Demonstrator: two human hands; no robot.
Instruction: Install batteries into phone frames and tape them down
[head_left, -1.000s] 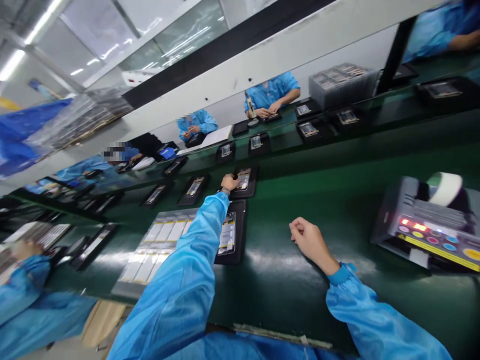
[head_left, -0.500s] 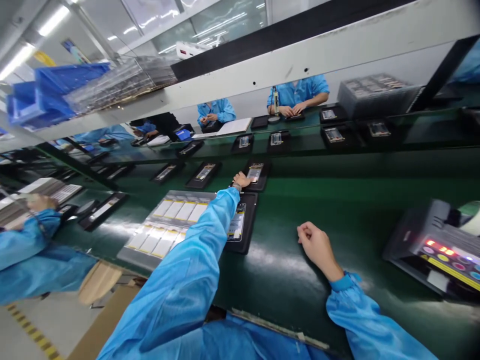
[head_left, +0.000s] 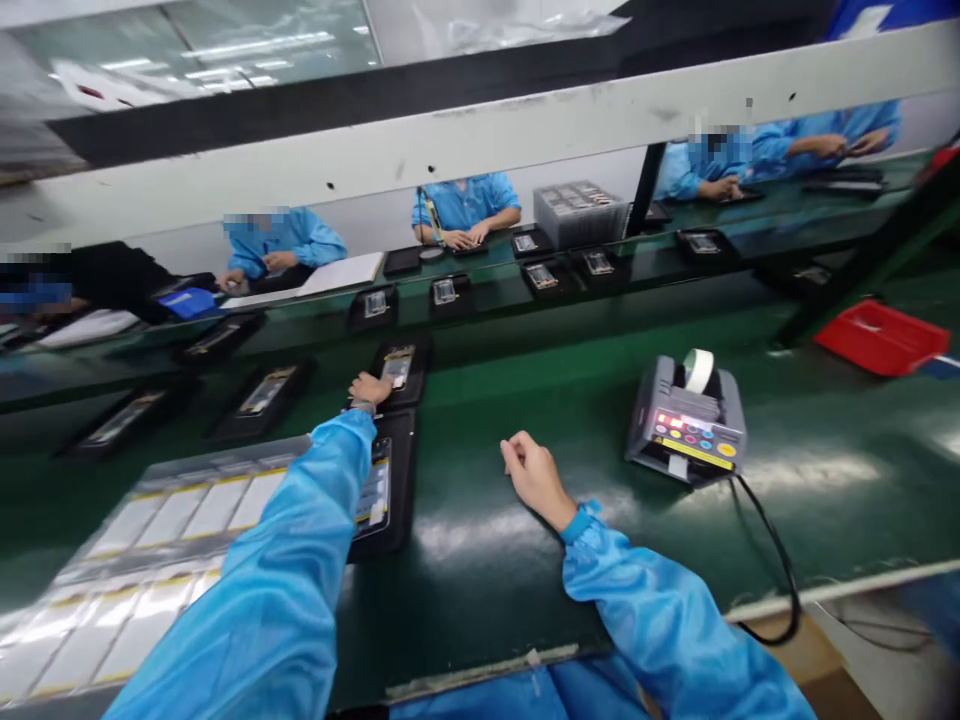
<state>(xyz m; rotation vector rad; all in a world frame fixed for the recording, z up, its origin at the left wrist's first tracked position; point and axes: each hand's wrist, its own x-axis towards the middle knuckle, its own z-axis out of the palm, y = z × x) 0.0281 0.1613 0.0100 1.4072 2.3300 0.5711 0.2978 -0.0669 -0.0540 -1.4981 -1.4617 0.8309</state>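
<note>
My left hand (head_left: 370,388) reaches forward and grips the left side of a black tray (head_left: 421,374). In that tray lies an opened phone (head_left: 399,366), its inner parts showing. Closer to me, partly under my left sleeve, is a second black tray (head_left: 403,490) with another opened phone (head_left: 375,495). My right hand (head_left: 534,475) rests above the green bench, fingers curled in a loose fist, with nothing visible in it. Left of my arm, a clear plastic tray (head_left: 161,555) carries rows of white, yellow-edged battery packs (head_left: 217,508), partly covered by my sleeve.
A grey tape dispenser (head_left: 686,425) with a lit panel and a cable (head_left: 780,560) stands right of my right hand. Beyond it are a dark post (head_left: 847,255) and a red bin (head_left: 881,338). More phone trays (head_left: 262,398) line the back; co-workers (head_left: 469,210) sit across.
The view has swung right, bringing the whole tape dispenser and the red bin into sight. My left hand stays at the same tray; my right hand keeps its curled pose.
</note>
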